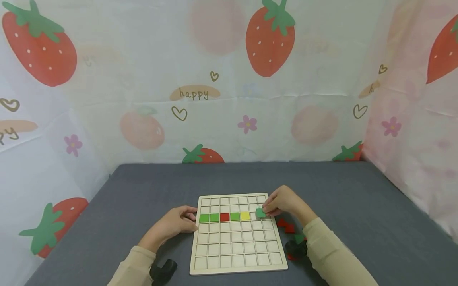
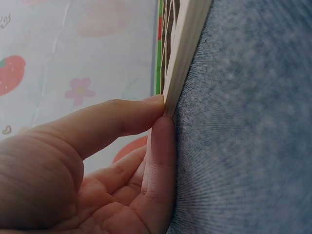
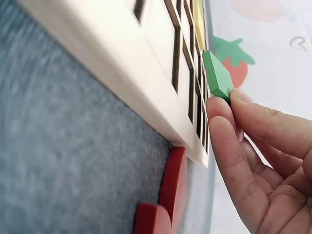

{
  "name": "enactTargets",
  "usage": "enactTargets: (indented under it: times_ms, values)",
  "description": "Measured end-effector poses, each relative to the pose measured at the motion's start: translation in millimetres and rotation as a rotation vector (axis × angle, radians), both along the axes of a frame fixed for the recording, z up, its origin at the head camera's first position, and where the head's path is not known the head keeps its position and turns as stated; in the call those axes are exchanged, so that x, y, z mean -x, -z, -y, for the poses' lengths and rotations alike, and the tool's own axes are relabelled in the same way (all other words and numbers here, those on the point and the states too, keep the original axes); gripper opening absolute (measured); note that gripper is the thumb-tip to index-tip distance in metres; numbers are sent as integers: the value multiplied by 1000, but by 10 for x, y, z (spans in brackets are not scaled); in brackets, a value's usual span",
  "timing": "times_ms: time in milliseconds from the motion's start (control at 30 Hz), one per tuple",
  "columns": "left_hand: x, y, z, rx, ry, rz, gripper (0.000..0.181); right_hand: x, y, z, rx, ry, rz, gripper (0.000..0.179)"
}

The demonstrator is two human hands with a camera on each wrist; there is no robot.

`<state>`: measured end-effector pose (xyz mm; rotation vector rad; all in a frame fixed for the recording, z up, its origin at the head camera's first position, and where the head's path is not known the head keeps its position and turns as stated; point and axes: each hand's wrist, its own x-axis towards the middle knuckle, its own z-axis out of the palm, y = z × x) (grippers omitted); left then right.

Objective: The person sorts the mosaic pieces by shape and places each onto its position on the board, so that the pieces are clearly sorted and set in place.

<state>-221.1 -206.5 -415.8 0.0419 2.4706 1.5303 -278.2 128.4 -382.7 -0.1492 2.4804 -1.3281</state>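
Note:
A pale wooden grid board [image 1: 243, 271] lies on the grey tabletop. My left hand [image 1: 176, 219] rests at its left edge, thumb and index finger spaced along the side; in the left wrist view the fingertips touch the board's edge [image 2: 181, 61]. My right hand [image 1: 285, 201] pinches a green square tile [image 1: 261, 213] between thumb and fingertips, tilted over the board's right part. In the right wrist view the same green tile [image 3: 218, 77] sticks out past the fingertips. In one row lie green tiles [image 1: 209, 217], a red tile [image 1: 224, 217], another green tile [image 1: 235, 216] and a yellow tile [image 1: 245, 215].
Red pieces [image 1: 286, 226] and a green piece [image 1: 299, 238] lie right of the board, partly hidden by the right wrist's black strap [image 1: 296, 248]. Another black strap [image 1: 163, 271] sits at the left wrist. A strawberry-print curtain [image 1: 229, 131] stands behind the table.

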Motion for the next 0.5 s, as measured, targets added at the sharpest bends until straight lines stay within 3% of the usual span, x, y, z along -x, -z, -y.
enactTargets:
  times_ms: [200,500]
  values:
    - [0,-6,8,-15,29,-3,62,23,11,73,-17,7,22,6]
    - [-5,-8,4,-13,21,7,62,34,7,144,-46,8,21,5]
